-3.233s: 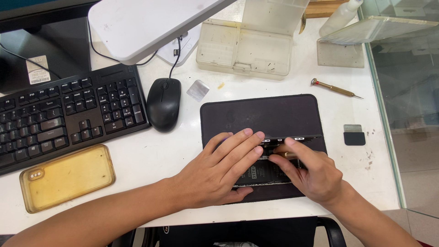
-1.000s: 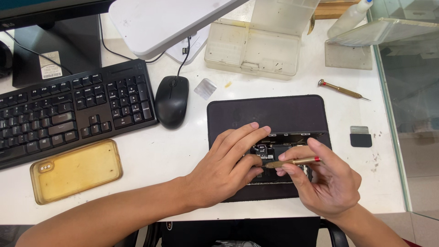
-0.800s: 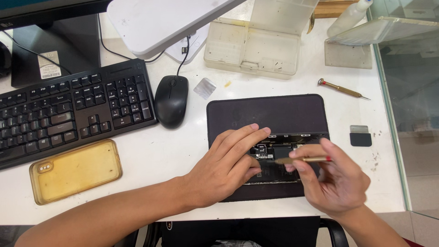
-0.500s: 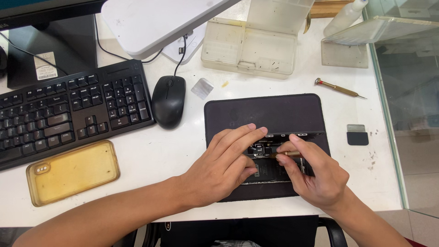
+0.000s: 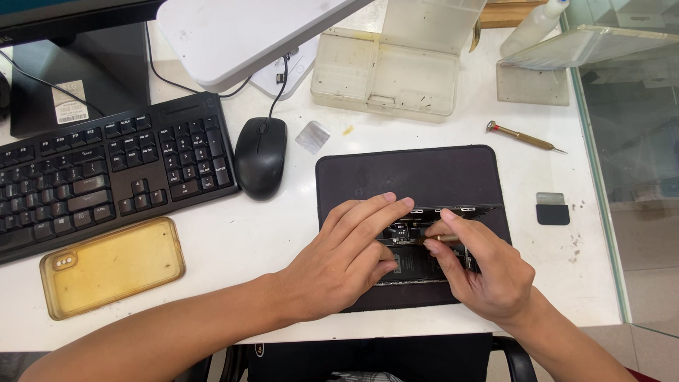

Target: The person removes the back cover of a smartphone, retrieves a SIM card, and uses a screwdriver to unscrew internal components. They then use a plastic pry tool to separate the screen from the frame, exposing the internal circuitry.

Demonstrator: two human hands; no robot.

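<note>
An opened phone lies on a dark mat, its black and silver insides showing. The left hand lies flat on it, fingers spread. The right hand pinches a small gold tool over the phone's insides. The mat sits on a white table. Near it are a black mouse, a keyboard and a yellow phone case. A glass wall stands at the right.

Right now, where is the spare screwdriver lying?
In the head view the screwdriver lies on the white table at upper right, just beyond the dark mat, near the clear plastic box.
</note>
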